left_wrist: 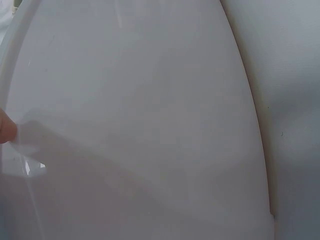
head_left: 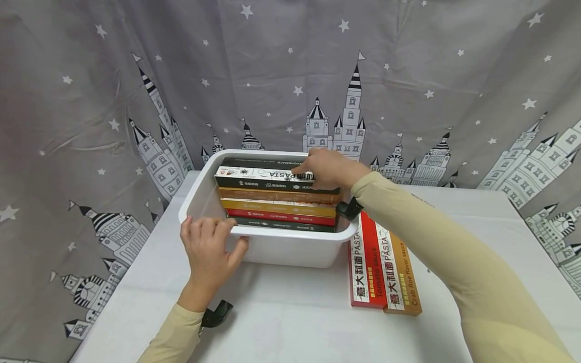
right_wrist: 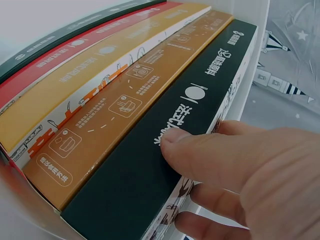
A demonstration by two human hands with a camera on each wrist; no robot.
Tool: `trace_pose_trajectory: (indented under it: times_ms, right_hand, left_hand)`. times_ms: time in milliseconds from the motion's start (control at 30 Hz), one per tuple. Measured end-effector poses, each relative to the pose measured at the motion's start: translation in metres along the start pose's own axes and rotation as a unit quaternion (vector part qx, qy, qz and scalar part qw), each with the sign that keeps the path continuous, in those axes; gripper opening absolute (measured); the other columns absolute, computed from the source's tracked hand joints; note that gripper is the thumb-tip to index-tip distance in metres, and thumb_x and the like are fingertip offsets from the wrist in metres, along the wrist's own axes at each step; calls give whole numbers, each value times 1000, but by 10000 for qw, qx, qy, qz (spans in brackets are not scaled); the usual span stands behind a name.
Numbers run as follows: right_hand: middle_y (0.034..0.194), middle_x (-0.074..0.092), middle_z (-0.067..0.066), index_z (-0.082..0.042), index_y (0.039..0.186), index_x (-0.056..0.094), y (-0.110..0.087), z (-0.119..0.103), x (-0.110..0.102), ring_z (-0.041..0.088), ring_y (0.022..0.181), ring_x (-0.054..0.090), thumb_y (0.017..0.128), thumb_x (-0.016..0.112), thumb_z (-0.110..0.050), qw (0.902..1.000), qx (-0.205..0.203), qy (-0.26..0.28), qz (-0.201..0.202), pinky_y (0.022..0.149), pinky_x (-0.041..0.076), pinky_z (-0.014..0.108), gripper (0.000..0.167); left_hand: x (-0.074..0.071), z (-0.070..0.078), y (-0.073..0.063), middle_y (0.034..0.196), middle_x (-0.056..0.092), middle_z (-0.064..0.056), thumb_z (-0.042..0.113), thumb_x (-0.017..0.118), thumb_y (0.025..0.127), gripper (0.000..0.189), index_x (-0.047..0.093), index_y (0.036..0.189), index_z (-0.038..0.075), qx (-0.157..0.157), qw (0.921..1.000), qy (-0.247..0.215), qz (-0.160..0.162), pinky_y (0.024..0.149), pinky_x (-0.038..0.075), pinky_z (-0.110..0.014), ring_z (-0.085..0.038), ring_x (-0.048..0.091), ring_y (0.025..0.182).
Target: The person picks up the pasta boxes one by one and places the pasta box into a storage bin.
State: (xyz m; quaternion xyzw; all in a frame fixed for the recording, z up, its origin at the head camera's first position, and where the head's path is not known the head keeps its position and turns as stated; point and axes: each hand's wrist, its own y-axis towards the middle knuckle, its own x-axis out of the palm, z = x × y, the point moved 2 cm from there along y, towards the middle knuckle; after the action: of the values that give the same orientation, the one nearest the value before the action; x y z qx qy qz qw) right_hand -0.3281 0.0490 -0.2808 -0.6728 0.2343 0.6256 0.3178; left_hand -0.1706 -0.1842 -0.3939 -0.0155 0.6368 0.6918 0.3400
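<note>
Taking the white tub (head_left: 290,251) as the dial, seen from the head camera, the right hand (head_left: 331,170) comes in over the rim at two o'clock. Its thumb lies on the narrow upper edge of a black pasta box (head_left: 268,182) and its fingers bend over the white printed face behind – a pinch, by the right wrist view. That box stands on edge inside the tub, towards twelve o'clock, leaning slightly towards the person. From it towards six o'clock come a brown box (head_left: 278,195), a yellow box (head_left: 278,207), a red box (head_left: 280,217) and a dark green box (head_left: 281,225), all on edge in one row.

The left hand (head_left: 209,252) grips the rim at eight o'clock, fingers over the top and thumb against the outer wall. At four o'clock a red Tomato sauce pasta box (head_left: 373,272) and a Crab Roe flavor sauce pasta box (head_left: 401,277) lie flat on the counter (head_left: 290,322), side by side.

The step in hand seems to be placing or adjusting the black box in its row – whether it is going in or coming out, I cannot tell. The next move probably calls for a steady tub and a straight, level guide along the brown neighbour, so the edges do not snag.
</note>
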Motion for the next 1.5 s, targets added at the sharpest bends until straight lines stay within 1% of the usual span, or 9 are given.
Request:
trace_pose_trajectory:
  times_ms: [167,367,533,733,867,967,1200,1367,1500]
  right_hand:
    - [125,60,19,-33,145,56,-2,-1,0,27,103,59,85,77,-8,10000,27,9,-56,82,56,39,68]
    - [126,61,20,-27,145,58,-11,0,-6,31,109,61,89,76,-19,10000,-94,-28,-14,89,56,45,59]
    - [118,64,19,-23,143,61,-29,9,-16,32,103,61,92,74,-26,9993,-130,-159,298,85,55,45,53]
    - [113,65,20,-19,139,65,-60,34,-18,32,98,62,91,73,-21,9963,-69,-129,851,78,55,45,48]
    - [113,64,22,-14,137,66,-83,55,-14,34,99,62,92,70,-17,9927,115,-75,1201,77,55,46,45]
    - [115,64,22,-13,136,66,-100,69,-10,34,99,62,93,69,-17,9908,422,-117,1284,77,56,47,44]
    - [117,62,25,-13,143,60,-138,87,5,36,100,60,94,68,-24,9881,996,-246,1145,77,55,51,50]
    - [125,59,31,-10,143,58,-162,99,21,45,107,60,94,68,-29,9844,1349,-277,1094,83,54,61,54]
    - [130,55,35,-8,145,55,-179,105,32,50,112,59,93,68,-30,9807,1642,-180,1041,83,54,64,57]
  left_hand:
    - [0,0,0,84,52,-16,29,55,82,30,62,94,2,-15,10000,11,-48,102,26,-70,-40,45,91]
    - [0,0,0,84,52,-16,30,55,82,31,62,94,2,-20,10000,18,-15,102,26,-70,-40,45,91]
    - [1,1,1,84,53,-16,29,55,82,30,62,94,2,2,10000,0,20,102,26,-70,-40,46,91]
    - [0,1,3,84,53,-16,29,55,82,30,62,94,2,41,10000,-6,81,102,27,-70,-40,46,90]
    - [0,2,3,84,53,-16,29,55,81,31,62,94,2,41,10000,1,87,101,27,-70,-40,46,90]
    - [0,2,2,83,52,-16,29,55,81,31,62,94,2,28,10000,2,67,101,27,-70,-40,45,90]
    - [0,1,1,83,52,-16,28,55,81,30,62,93,2,42,9999,25,93,101,27,-71,-40,45,89]
    - [0,1,1,83,53,-16,29,56,81,30,62,94,2,54,9999,8,136,101,27,-71,-40,46,89]
    - [1,0,0,83,53,-16,29,56,80,31,62,94,2,31,9999,9,97,101,27,-71,-40,46,89]
